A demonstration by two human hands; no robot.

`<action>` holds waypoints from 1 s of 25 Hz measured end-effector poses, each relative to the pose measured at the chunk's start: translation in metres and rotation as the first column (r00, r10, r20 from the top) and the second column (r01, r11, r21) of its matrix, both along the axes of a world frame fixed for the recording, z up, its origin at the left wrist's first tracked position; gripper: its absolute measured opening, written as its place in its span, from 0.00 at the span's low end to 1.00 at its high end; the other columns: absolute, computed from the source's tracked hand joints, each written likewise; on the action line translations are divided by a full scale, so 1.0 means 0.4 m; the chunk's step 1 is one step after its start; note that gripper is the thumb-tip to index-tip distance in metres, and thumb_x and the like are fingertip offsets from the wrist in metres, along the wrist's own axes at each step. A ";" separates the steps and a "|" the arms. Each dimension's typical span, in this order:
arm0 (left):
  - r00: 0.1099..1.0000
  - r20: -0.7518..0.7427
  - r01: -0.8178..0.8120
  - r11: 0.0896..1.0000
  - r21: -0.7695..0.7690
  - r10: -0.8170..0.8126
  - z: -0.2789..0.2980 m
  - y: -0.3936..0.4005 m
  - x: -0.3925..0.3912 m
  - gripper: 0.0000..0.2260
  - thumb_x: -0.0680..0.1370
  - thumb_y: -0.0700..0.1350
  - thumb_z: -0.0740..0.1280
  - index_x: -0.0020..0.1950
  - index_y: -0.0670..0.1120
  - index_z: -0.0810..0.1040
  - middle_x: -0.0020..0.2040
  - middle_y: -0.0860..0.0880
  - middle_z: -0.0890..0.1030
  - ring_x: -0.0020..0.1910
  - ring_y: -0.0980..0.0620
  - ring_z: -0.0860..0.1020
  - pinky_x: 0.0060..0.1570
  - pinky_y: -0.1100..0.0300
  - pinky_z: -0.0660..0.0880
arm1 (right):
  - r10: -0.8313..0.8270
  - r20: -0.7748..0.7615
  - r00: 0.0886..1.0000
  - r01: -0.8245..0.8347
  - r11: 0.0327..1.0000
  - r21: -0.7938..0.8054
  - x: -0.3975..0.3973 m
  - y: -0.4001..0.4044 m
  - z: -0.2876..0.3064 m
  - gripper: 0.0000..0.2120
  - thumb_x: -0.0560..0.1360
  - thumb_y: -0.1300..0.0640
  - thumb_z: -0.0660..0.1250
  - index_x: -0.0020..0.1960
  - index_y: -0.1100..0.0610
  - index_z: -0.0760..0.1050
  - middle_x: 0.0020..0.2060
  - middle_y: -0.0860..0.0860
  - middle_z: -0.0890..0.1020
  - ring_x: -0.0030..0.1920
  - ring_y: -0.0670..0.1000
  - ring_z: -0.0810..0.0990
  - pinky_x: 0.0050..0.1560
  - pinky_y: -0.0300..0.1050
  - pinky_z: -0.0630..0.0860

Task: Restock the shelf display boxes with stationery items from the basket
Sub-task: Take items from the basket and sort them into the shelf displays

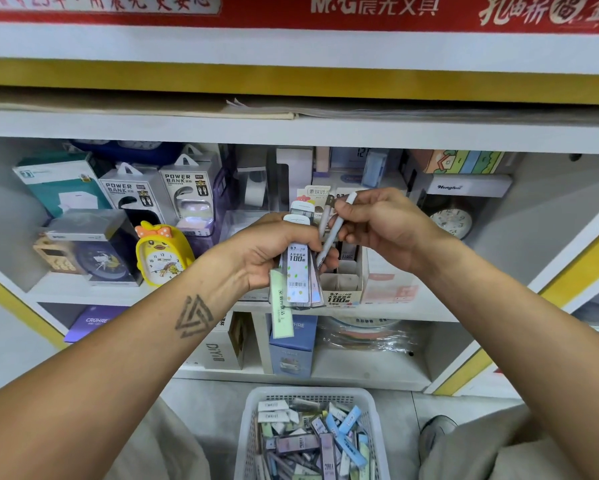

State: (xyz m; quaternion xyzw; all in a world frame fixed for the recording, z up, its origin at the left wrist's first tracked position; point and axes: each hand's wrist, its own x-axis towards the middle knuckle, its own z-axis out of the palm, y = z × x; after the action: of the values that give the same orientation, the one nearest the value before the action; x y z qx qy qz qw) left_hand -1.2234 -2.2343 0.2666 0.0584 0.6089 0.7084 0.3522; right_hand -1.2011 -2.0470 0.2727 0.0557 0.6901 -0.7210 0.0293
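Lead refill packs (298,268), fanned in a bunch, are gripped by the left hand (274,251) before the shelf's display box (343,289). Right hand (384,226) pinches one slim white pack (336,230). Below, the white basket (312,396) holds more packs.

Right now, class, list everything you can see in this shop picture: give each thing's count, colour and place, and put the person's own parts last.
lead refill cases: several, pastel and white, fanned in the left hand.
slim pen: one, white, pinched in the right hand.
display box: one, cream cardboard, middle shelf behind the hands.
basket: one, white mesh, on the floor, full of mixed stationery.
duck alarm clock: one, yellow, middle shelf, left.
power bank boxes: two, grey-white, behind the duck clock.
round clock: one, white face, middle shelf, right.
blue box: one, lower shelf, centre.
left hand: grips the cases.
right hand: pinches the pen.
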 end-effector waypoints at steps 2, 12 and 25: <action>0.999 0.044 -0.022 1.000 0.002 0.022 0.000 -0.001 -0.002 0.12 0.73 0.27 0.61 0.53 0.33 0.80 0.41 0.33 0.84 0.37 0.41 0.85 0.33 0.56 0.81 | -0.009 -0.034 0.999 0.010 1.000 0.028 0.004 0.001 0.009 0.12 0.78 0.66 0.69 0.58 0.71 0.76 0.39 0.60 0.84 0.31 0.51 0.79 0.32 0.39 0.78; 0.984 0.034 -0.176 0.984 -0.024 0.177 -0.009 0.020 -0.014 0.09 0.73 0.27 0.63 0.48 0.33 0.80 0.35 0.37 0.83 0.30 0.47 0.83 0.30 0.59 0.79 | -0.241 -0.433 0.869 0.441 0.773 0.455 0.001 0.146 0.041 0.06 0.83 0.61 0.62 0.49 0.57 0.76 0.34 0.54 0.81 0.31 0.54 0.79 0.34 0.48 0.76; 0.984 0.009 -0.180 0.983 -0.045 0.181 -0.028 0.064 -0.019 0.11 0.72 0.26 0.63 0.50 0.33 0.81 0.37 0.37 0.83 0.31 0.46 0.83 0.31 0.58 0.79 | 0.039 -0.432 0.901 0.353 0.511 0.784 -0.051 0.169 -0.083 0.11 0.82 0.62 0.62 0.58 0.63 0.81 0.42 0.57 0.85 0.42 0.50 0.85 0.51 0.54 0.83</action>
State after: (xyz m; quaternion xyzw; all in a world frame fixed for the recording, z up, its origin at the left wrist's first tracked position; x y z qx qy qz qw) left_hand -1.2308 -2.2085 0.2556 -0.0094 0.6248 0.7242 0.2917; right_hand -1.2216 -1.9793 0.2393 -0.0201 0.9343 -0.2884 -0.2087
